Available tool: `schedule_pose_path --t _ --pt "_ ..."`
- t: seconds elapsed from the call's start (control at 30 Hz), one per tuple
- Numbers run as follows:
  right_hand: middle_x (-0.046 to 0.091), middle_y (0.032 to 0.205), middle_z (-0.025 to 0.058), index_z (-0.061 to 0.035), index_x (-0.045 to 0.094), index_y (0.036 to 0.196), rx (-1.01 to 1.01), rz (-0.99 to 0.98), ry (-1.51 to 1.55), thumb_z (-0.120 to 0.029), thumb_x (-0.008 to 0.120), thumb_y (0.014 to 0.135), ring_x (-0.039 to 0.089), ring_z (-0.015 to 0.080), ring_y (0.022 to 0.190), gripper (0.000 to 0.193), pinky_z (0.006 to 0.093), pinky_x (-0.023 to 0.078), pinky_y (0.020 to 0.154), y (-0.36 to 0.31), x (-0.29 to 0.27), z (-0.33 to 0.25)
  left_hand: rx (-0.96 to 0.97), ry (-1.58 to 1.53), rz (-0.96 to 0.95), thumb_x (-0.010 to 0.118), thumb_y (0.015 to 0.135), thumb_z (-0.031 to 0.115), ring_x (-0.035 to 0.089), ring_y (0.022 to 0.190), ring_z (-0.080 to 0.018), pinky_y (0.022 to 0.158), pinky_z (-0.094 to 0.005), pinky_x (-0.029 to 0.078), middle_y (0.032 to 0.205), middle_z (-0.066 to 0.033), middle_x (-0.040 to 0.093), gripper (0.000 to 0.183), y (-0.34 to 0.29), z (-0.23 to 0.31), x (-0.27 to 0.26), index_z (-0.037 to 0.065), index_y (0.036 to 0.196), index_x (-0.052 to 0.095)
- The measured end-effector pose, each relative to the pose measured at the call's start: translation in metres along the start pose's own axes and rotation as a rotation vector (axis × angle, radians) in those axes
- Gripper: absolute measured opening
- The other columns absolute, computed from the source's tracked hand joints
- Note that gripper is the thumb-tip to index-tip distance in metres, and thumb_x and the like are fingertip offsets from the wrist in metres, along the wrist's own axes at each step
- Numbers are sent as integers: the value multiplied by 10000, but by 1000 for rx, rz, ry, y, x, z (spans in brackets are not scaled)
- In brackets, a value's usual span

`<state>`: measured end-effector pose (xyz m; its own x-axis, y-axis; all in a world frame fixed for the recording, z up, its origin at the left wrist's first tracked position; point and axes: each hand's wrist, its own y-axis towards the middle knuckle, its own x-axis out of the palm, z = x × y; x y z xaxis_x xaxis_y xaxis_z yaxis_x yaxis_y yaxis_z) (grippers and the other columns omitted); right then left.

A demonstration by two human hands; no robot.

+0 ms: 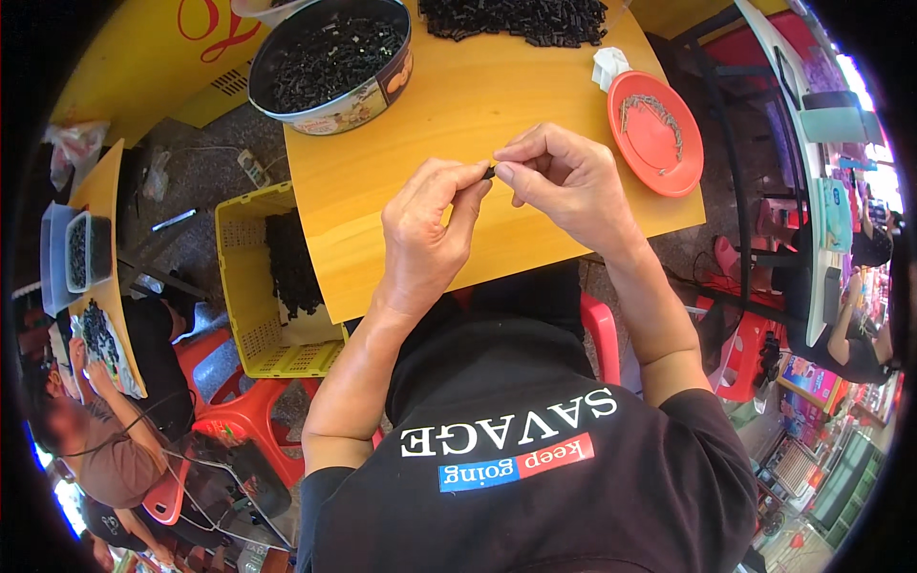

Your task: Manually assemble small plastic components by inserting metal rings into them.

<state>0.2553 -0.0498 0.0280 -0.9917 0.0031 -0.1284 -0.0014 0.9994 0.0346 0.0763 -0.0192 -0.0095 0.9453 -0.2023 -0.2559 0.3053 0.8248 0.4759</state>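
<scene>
My left hand [427,218] pinches a small black piece [489,173] between thumb and fingertips, above the middle of the yellow table [439,115]. Against the right end of that piece, the thumb and forefinger of my right hand [570,181] are pressed together. Whatever sits between those right fingertips is too small to make out. To the right of my right hand lies a red plate [680,179], with small thin metal pins [676,132] scattered in it.
A round tub [353,113] full of black pieces stands at the far left, and a pile of black pieces [516,21] lies at the far edge. Crumpled white tissue [609,67] touches the plate. Below the table's left side sits a yellow crate [234,286]. Another person works farther left.
</scene>
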Motion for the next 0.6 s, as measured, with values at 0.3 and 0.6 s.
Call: schedule_pose_path --t 0.3,0.6 --pt "688 867 57 49 659 987 3 105 123 -60 688 937 661 80 744 123 220 557 662 1 11 12 53 66 59 707 842 -80 663 738 -221 652 -302 530 859 -126 667 153 3 -2 6 -20 980 681" --pt "681 952 96 48 640 1009 95 35 194 -25 689 924 682 136 783 122 252 556 705 2 -1 8 -542 -597 -60 692 934 37 660 804 -108 711 -255 533 940 -58 710 190 3 8 -2 -41 1107 685"
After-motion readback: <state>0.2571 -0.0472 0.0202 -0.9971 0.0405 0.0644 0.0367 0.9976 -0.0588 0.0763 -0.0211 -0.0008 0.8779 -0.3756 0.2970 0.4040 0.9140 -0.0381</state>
